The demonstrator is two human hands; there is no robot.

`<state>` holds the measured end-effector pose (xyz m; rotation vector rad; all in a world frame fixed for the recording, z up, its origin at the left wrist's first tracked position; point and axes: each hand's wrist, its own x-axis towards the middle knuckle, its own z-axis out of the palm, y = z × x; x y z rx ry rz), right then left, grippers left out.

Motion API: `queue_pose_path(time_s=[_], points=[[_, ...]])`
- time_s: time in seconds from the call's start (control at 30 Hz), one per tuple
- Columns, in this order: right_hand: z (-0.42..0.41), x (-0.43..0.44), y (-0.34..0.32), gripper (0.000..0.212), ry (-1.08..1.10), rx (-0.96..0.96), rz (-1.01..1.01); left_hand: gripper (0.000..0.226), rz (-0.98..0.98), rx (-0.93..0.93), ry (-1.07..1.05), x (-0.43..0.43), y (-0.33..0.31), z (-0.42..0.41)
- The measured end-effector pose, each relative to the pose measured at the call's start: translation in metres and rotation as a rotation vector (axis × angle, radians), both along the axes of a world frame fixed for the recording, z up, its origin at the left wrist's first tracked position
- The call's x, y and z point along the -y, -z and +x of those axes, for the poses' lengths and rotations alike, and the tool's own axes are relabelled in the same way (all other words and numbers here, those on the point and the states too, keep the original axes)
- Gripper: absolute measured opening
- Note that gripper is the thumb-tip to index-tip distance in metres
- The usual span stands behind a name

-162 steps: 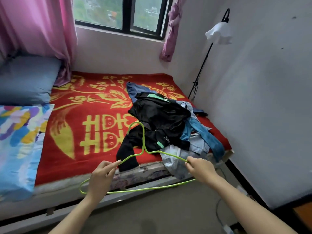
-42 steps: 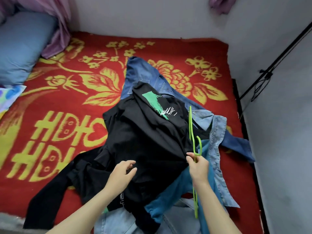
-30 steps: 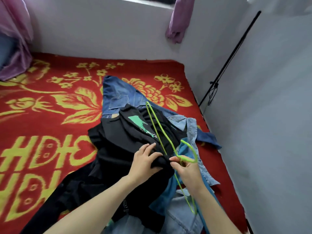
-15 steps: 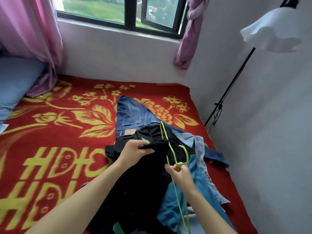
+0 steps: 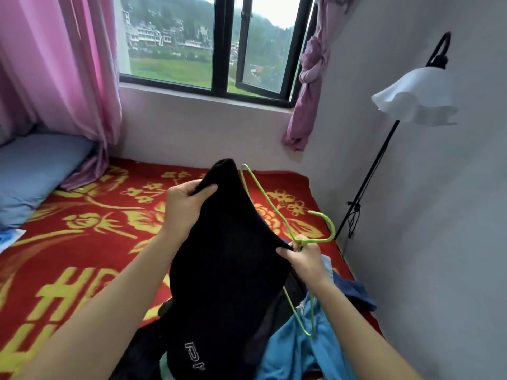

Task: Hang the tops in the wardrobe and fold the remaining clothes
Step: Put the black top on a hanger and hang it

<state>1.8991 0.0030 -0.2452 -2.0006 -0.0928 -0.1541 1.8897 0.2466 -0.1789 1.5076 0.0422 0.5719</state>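
Pinching black top [image 5: 227, 256] edges, left hand [image 5: 182, 207], right hand [image 5: 307, 259] plus hanger [image 5: 270, 204]

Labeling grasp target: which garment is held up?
The black top, gripped by left hand and right hand; light blue garment and dark blue garment lie on the bed.

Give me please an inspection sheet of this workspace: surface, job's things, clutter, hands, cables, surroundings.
Surface: bed under a red blanket with yellow patterns.
Job's things: black top held up over the bed; green hanger beside it, not visibly inside it; light blue clothes and dark blue garment lie at the bed's right edge.
Clutter: blue pillow at left.
Hands: left hand grips the top's upper part; right hand pinches the hanger's neck.
Cables: cord hangs on the floor lamp pole.
Surroundings: window, pink curtains, grey wall; wardrobe not in view.
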Motion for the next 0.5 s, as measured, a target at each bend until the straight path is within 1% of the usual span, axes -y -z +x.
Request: queue_pose_path(time_s=[0.13,0.23,0.37,0.5], points=[[0.018,0.0,-0.057,0.053,-0.036,0.192,0.008,0.015,-0.097,0.037,-0.137,-0.019,-0.011,-0.005],[0.024,-0.012,-0.087,0.05,-0.062,0.304,0.032,0.015,-0.112,0.086,-0.22,-0.034,-0.023,-0.011],[0.03,-0.027,-0.115,0.051,-0.085,0.39,0.134,0.017,-0.094,0.121,-0.324,-0.058,-0.031,-0.025],[0.026,-0.04,-0.11,0.052,-0.139,0.407,0.064,0.017,-0.029,0.081,-0.394,-0.072,-0.016,-0.039]])
